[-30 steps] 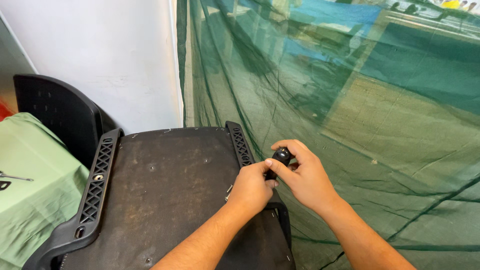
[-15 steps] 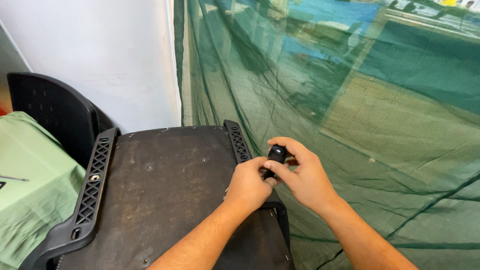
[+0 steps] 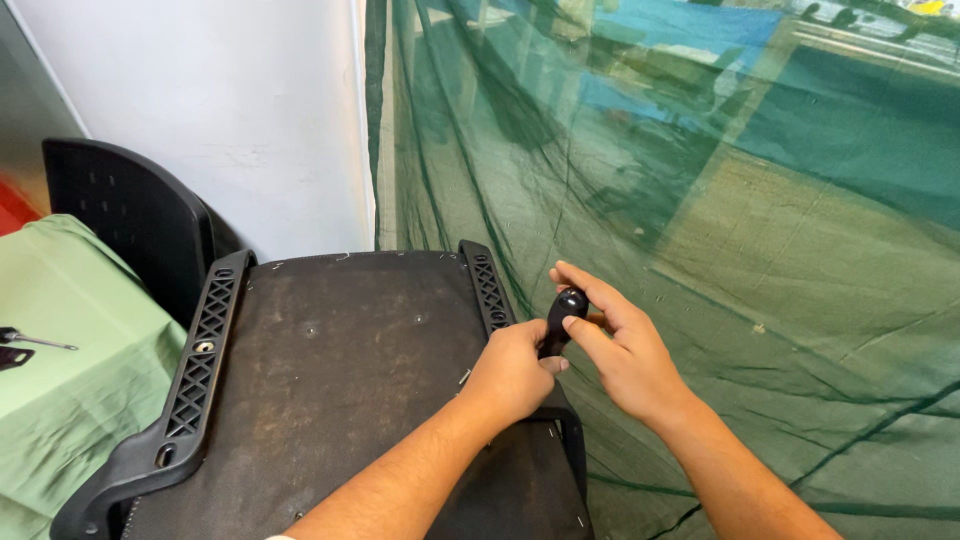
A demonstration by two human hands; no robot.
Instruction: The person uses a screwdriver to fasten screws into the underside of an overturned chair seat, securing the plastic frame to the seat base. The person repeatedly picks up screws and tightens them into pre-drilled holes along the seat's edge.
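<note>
A green mesh net hangs across the whole right side, from twelve o'clock down to four o'clock, with blurred blue and tan shapes behind it. A white wall fills the upper left. At the centre lies an upturned chair seat, its dusty dark underside facing up, flanked by two black plastic lattice brackets: the left bracket runs toward seven o'clock, the right bracket sits just beside the hands. At nine o'clock a green cloth covers a table, with a small screwdriver lying on it at the far left edge. A black chair back stands at ten o'clock behind the cloth.

Right of centre, at the seat's right edge, the left hand is clenched around the lower part of a black knob lever. The right hand grasps the lever's rounded top, thumb pressed on it and fingers curled behind.
</note>
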